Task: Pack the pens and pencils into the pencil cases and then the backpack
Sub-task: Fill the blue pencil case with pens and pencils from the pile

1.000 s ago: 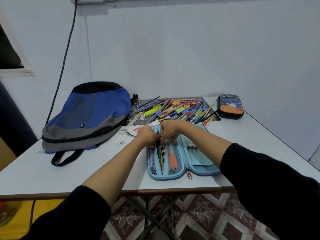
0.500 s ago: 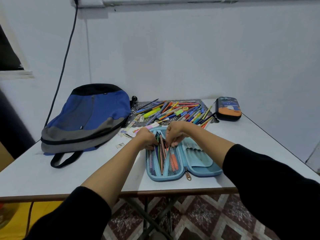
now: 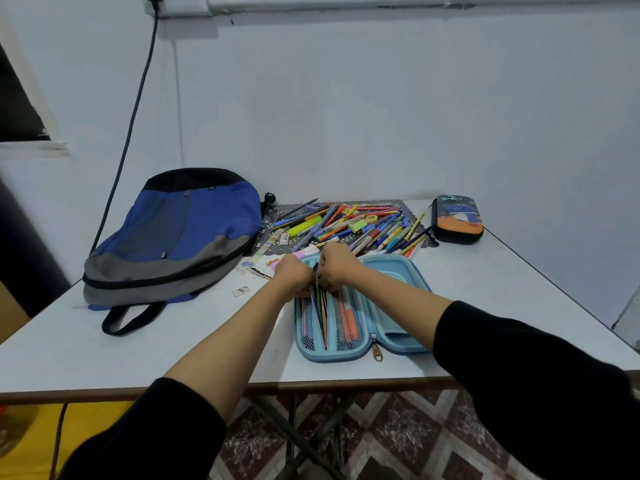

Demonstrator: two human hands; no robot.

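A light blue pencil case (image 3: 391, 268) lies open near the table's front edge, with several pencils (image 3: 320, 311) and orange pens (image 3: 348, 318) in its mesh pockets. My left hand (image 3: 292, 273) and my right hand (image 3: 337, 266) meet at the far end of the case's left half, fingers curled around the tops of the pencils there. A heap of loose pens and pencils (image 3: 349, 225) lies on a dark mat just behind. The blue and grey backpack (image 3: 176, 233) lies flat at the left. A dark zipped pencil case (image 3: 456, 218) sits at the back right.
Small erasers and stickers (image 3: 263, 261) lie between the backpack and the open case. A cable (image 3: 128, 133) hangs down the wall from a socket to behind the backpack. The white table (image 3: 104, 355) ends close in front of me, above a patterned floor.
My hands have stayed at the far end of the open case, shifting the pencil bundle slightly. The view has tilted a little.
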